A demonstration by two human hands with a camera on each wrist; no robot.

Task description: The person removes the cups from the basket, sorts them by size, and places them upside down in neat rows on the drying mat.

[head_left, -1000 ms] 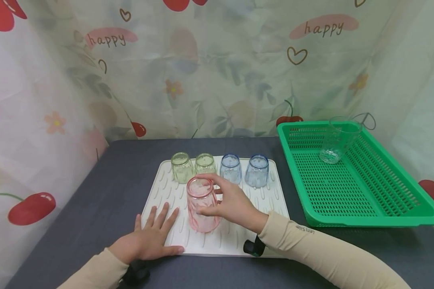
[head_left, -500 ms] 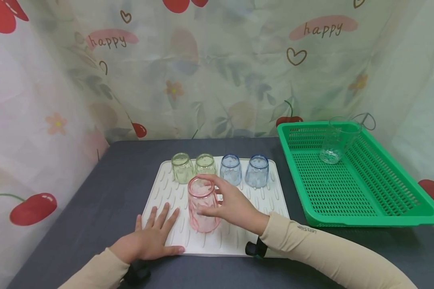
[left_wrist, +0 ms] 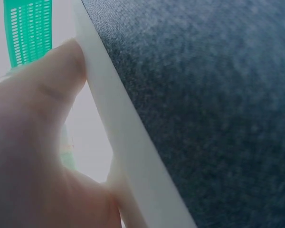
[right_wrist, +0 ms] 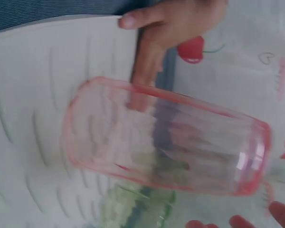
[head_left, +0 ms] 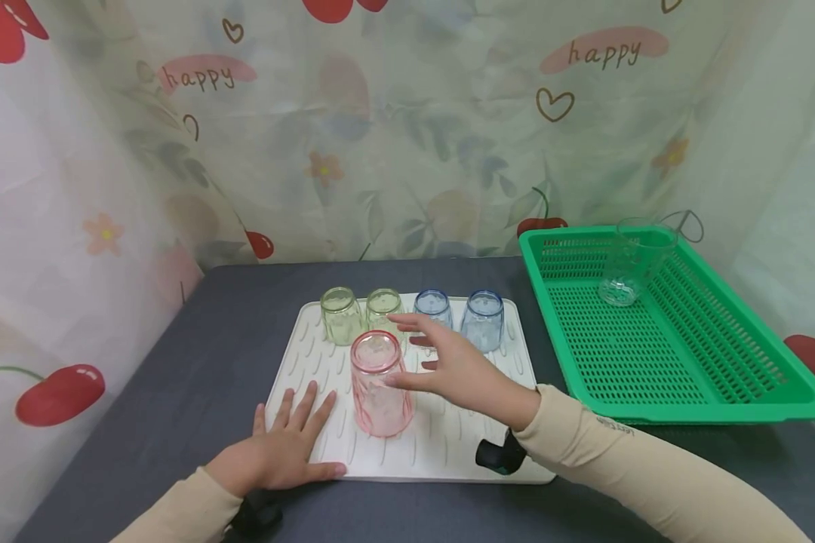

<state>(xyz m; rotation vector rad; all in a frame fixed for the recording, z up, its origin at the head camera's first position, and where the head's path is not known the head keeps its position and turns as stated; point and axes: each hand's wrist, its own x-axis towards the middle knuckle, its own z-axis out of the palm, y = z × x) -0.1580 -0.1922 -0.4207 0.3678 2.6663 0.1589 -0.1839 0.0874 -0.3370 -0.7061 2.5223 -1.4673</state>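
Observation:
A tall pink glass (head_left: 380, 403) stands upside down on a white ridged drying mat (head_left: 441, 456). My right hand (head_left: 469, 369) is just right of it, fingers spread and relaxed, holding nothing. In the right wrist view, the pink glass (right_wrist: 199, 142) appears sideways, with the fingertips (right_wrist: 282, 213) apart from its base. My left hand (head_left: 278, 445) rests flat on the mat's left front corner, the thumb along its front edge. Behind are two inverted green glasses (head_left: 342, 320) and two inverted blue glasses (head_left: 484, 324), one blue partly hidden by the right hand.
A green perforated basket (head_left: 706, 413) sits at the right of the dark cloth-covered table (head_left: 210, 362). Inside it stands a clear glass vessel (head_left: 621, 271) at the back. A printed curtain (head_left: 407, 151) encloses the back and sides.
My right hand has let go of the pink glass and drawn back to the right, its fingers spreading. The glass stays in place, and the left hand has not moved.

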